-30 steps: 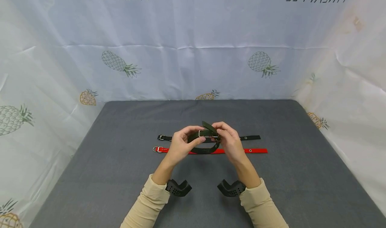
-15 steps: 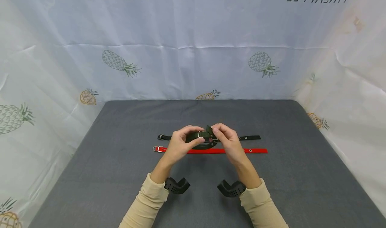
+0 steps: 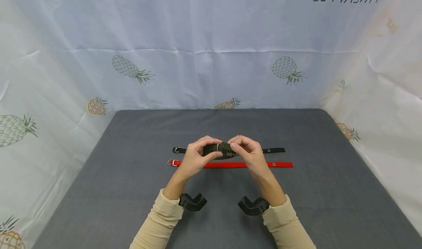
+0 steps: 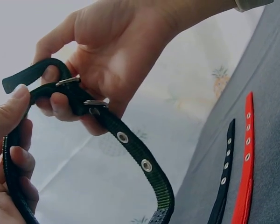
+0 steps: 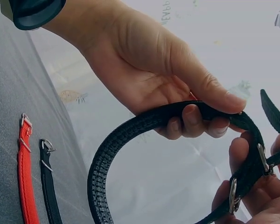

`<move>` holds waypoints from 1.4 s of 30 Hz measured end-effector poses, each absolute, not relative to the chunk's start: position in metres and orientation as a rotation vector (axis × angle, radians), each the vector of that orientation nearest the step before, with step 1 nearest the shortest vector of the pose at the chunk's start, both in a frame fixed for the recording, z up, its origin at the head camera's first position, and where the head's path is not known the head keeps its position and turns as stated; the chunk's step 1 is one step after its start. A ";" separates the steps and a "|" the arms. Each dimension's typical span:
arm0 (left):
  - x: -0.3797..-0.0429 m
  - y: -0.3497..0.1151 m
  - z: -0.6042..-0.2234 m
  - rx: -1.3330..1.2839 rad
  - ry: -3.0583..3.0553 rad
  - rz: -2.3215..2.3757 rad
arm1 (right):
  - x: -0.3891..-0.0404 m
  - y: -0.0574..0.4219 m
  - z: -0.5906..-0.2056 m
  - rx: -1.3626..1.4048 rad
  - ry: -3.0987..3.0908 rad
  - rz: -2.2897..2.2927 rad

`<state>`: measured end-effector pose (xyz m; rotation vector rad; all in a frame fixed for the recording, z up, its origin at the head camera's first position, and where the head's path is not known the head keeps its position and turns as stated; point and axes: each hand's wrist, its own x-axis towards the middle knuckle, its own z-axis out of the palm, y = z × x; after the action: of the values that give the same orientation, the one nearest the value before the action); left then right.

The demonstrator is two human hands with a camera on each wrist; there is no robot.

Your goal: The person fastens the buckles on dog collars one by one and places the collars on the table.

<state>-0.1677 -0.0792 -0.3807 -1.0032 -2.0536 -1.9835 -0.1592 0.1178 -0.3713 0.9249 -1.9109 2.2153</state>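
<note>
Both hands hold a dark green pet collar (image 3: 211,148), bent into a loop above the table. My left hand (image 3: 196,157) pinches the band between thumb and fingers, close to a metal ring. With bent fingers, my right hand (image 3: 251,155) grips the collar by its buckle part, thumb against the folded tail. In the left wrist view, the tail (image 4: 28,77) curls back beyond the metal buckle (image 4: 67,81), its tip beside a thumb. A D-ring (image 4: 95,103) and metal eyelets show along the band. The loop's ribbed inner side (image 5: 100,175) shows in the right wrist view.
Below the hands, a red collar (image 3: 227,165) and a black collar (image 3: 275,150) lie straight across the grey tabletop (image 3: 211,223), buckle ends to the left. The hands cover the black collar's middle. White pineapple-print curtain (image 3: 211,77) surrounds the back and sides.
The tail, upright before, now lies folded leftward over the band toward the ring. The loop has tipped so its lower part shows less. My right hand has moved slightly left.
</note>
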 end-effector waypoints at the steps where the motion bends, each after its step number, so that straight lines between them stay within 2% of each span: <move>1: -0.168 -0.079 -0.381 -1.010 -2.042 -1.977 | -0.159 0.118 -0.371 0.934 -1.897 2.223; 25: -0.170 -0.078 -0.384 -1.118 -1.897 -1.896 | -0.159 0.116 -0.372 1.012 -1.865 2.204; 35: -0.169 -0.080 -0.382 -1.080 -1.953 -1.930 | -0.163 0.123 -0.376 0.913 -1.998 2.271; 42: -0.169 -0.083 -0.381 -1.039 -1.935 -2.002 | -0.167 0.129 -0.375 1.125 -2.043 2.353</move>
<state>-0.1688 -0.0829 -0.3815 -1.0394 -1.9346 -2.0025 -0.1669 0.1291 -0.3751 1.1249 -2.0428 2.3525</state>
